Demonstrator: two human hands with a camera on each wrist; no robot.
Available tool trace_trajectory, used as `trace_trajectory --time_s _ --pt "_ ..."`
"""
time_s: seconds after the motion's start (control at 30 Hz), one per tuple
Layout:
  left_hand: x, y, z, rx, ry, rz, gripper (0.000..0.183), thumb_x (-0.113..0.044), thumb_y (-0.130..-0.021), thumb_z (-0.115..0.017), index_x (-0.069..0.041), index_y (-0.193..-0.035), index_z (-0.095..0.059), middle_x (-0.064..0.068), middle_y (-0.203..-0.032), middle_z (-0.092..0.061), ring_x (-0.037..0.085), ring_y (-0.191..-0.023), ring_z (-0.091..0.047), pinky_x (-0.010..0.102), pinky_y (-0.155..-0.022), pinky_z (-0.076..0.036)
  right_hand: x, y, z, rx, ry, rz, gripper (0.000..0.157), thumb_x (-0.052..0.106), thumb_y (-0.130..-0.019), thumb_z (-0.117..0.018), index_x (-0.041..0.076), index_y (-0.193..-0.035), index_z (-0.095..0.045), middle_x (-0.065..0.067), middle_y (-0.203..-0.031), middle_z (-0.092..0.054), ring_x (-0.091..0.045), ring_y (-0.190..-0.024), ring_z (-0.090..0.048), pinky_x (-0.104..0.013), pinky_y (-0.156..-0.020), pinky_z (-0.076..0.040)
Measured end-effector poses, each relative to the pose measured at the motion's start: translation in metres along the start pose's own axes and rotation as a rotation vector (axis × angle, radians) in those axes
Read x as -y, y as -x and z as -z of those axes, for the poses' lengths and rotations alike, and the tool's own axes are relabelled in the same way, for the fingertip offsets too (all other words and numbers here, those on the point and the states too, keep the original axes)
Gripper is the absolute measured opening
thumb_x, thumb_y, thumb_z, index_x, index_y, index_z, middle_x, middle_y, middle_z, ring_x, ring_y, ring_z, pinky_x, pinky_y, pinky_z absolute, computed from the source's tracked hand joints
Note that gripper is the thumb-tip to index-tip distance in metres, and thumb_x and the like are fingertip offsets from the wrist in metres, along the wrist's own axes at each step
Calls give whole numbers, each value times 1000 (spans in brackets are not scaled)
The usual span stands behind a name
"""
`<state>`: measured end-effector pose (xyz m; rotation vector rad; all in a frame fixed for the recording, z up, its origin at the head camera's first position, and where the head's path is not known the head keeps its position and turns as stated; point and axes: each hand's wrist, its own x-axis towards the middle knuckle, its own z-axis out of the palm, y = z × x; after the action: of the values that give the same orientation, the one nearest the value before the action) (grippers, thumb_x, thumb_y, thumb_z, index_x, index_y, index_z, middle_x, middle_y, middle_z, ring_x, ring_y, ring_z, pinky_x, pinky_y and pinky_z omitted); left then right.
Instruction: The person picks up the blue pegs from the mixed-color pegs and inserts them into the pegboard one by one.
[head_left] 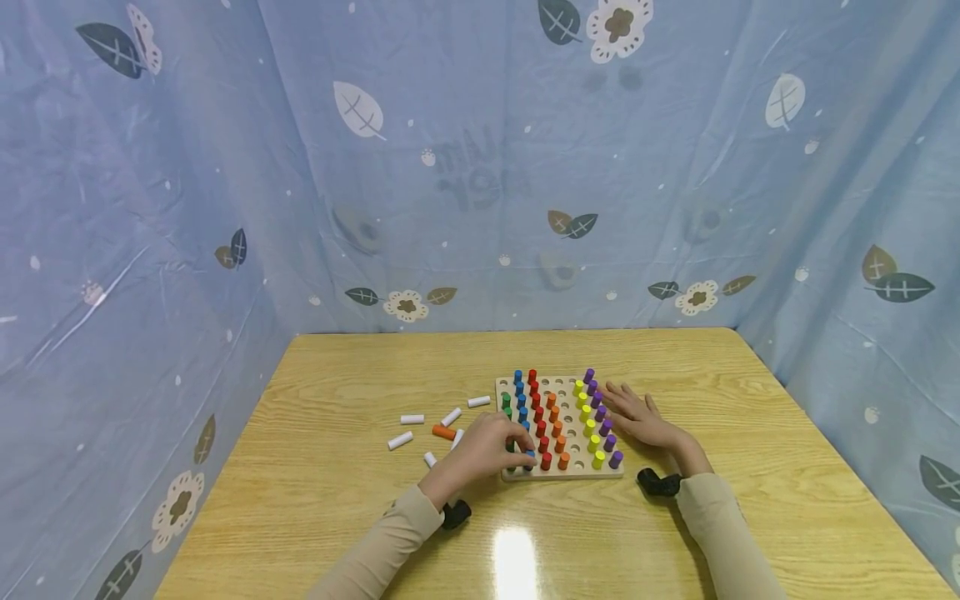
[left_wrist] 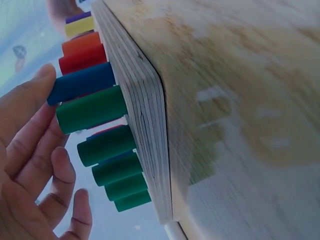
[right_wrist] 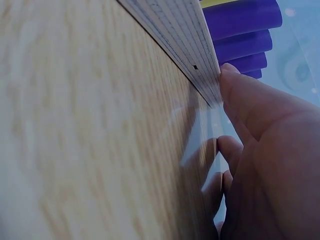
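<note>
My left hand (head_left: pixel 487 447) is over the near left part of a wooden peg board (head_left: pixel 540 477). In the left wrist view its thumb and a finger pinch the top of a blue peg (left_wrist: pixel 85 82) that stands in the board, beside a green peg (left_wrist: pixel 92 110). My right hand (head_left: pixel 642 422) rests by the board's right side with its fingers extended. In the right wrist view the thumb touches the board's edge near the purple pegs (right_wrist: pixel 245 20). Columns of red pegs (head_left: pixel 541 428), orange pegs (head_left: pixel 557 429) and yellow pegs (head_left: pixel 589 428) stand upright in between.
Loose white pegs (head_left: pixel 401 441) and an orange peg (head_left: pixel 444 432) lie on the wooden table (head_left: pixel 337 492) left of the board. Bare holes show between the orange and yellow columns. A blue patterned curtain (head_left: pixel 465 250) surrounds the table's back and sides.
</note>
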<state>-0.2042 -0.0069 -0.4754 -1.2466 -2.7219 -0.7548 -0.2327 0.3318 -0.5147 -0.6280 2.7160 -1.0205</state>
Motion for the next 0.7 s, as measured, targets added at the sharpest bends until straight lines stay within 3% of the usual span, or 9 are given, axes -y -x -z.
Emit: trace_trajectory --time_s 0.43,0.7 --pt "0 2 0 32 -41 -3 15 -42 -78 -71 -29 -86 -71 -22 -75 -62 0 -68 -41 18 -68 -33 -1 1 1 -4 -6 5 53 28 -101 -38 6 -147 -24 -24 -152 -8 -46 -138 7 -65 -100 16" --pt "13 4 7 10 129 10 20 -39 -79 -71 -23 -91 -72 -14 -88 -67 9 -78 -57 18 -64 -43 0 0 4 28 -4 7 53 26 -101 -39 5 -146 -24 -24 -152 -9 -47 -137 5 -67 -100 15"
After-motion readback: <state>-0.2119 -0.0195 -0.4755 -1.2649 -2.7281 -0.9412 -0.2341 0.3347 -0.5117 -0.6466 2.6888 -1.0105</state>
